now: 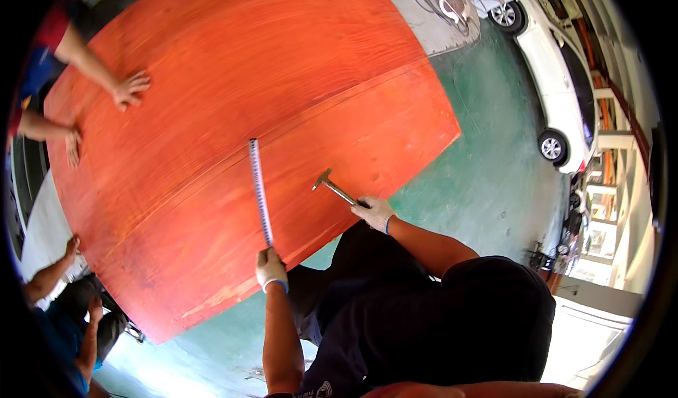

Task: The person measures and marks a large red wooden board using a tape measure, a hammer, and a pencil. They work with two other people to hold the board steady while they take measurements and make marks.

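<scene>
In the frame's middle, the left hand [270, 268] holds a white measuring tape [260, 189], maybe to reach across the orange board [212, 66], and the right hand [374, 213] (gloved too) grips a hammer [339, 190], likely for steadiness.

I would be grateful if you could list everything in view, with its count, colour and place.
Wood-grained panel: one, orange-red, centre to left
Measuring tape: one strip, white with dark marks, over the panel from the left hand
Hammer: one, metallic head, right of the tape
Co-workers: two, one in red and blue at upper left, one in a blue top at lower left
Car: one, white, upper right
Round object with looped cable: one, whitish, top; exact kind unclear
Floor: one, green, around the panel
Left hand: one, white glove, gripping the tape
Right hand: one, white glove, gripping the hammer
</scene>
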Available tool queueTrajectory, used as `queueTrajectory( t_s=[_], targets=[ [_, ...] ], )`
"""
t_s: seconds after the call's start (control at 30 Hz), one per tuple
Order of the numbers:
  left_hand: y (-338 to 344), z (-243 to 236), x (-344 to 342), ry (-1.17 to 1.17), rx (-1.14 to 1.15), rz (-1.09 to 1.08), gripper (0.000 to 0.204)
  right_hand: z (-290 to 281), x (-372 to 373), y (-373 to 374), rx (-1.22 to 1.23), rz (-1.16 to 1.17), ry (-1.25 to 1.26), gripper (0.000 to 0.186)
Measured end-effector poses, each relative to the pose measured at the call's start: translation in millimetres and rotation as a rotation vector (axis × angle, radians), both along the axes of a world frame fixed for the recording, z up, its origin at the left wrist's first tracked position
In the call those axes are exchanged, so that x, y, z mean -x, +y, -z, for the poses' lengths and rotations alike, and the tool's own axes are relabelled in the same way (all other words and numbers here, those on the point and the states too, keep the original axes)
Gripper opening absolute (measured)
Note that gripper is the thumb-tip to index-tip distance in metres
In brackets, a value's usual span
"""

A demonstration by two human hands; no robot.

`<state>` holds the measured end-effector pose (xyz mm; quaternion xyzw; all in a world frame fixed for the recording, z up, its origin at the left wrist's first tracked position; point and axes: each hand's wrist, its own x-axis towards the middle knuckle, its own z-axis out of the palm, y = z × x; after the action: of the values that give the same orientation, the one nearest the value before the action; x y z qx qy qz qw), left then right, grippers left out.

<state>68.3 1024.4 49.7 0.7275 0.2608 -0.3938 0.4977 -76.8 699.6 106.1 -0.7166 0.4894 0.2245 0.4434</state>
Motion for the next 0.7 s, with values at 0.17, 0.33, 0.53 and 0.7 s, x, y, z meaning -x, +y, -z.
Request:
queueTrajectory(
  t_s=[0.17,0.33,0.53,0.7],
  targets=[
    [-254,13,86,0.196,0.142,-0.002,0.021,12,84,-165,0.005,0.02,-0.059,0.051],
    [-447,43,154,0.395,0.219,-0.13,0.014,-37,188,-314,-0.057,0.267,-0.045,0.044],
    [-580,60,180,0.334,-0.078,0.169,0.025,-93,324,-394,0.084,0.596,0.028,0.035],
    [-624,40,201,0.358,-0.045,-0.061,0.025,-105,381,-384,0.139,0.718,0.119,0.041]
  ],
)
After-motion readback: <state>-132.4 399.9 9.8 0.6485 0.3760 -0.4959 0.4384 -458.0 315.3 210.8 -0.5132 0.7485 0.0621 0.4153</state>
